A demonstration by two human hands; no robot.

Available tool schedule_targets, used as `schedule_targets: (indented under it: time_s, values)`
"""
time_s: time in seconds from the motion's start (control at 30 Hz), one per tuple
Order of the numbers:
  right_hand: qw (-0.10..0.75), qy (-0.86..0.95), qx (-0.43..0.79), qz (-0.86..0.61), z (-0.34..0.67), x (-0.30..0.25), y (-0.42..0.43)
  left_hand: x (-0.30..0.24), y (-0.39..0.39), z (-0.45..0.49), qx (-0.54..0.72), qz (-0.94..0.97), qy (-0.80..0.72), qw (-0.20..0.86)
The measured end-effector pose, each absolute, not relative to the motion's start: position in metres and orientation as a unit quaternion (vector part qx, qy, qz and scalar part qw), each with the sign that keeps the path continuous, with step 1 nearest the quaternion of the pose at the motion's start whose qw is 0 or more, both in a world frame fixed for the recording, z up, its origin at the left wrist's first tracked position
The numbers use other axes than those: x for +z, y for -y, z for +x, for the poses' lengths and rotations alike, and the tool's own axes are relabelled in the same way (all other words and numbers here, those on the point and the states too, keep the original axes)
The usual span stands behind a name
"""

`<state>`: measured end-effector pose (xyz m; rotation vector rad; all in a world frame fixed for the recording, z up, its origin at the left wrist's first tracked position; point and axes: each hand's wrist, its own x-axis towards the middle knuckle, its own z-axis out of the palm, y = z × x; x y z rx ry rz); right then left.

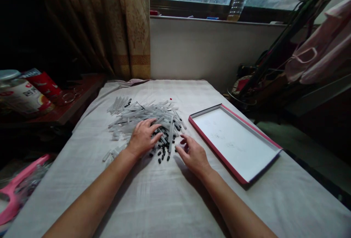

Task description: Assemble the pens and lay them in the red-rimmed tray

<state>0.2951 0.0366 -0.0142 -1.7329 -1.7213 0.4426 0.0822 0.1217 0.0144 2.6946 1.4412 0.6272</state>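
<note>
The left hand is resting on the near edge of a heap of translucent tubes, fingers spread and thumb standing apart, seemingly steadying the pile; the right hand is hovering at four o'clock from the heap, thumb and curled fingers parted, apparently gripping nothing; black caps are lying between the hands, a spot probably serving both; a shallow red-rimmed tray is lying open side up at three o'clock, presumably for easy reach from the right; a white cloth is spreading beneath everything, perhaps keeping small pieces from rolling; at ten o'clock, some tubes are lying roughly parallel.

The left palm is hiding part of the heap, so anything beneath it is escaping view; faint marks in the tray are defying identification; at eight o'clock, the frame is cutting off a pink object.
</note>
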Motion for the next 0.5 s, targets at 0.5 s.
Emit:
schedule_targets:
  time_s: [0.5]
  values:
    - [0.258, 0.638, 0.168, -0.706, 0.270, 0.001, -0.050, -0.029, -0.050, -0.004, 0.264, 0.753, -0.602, 0.025]
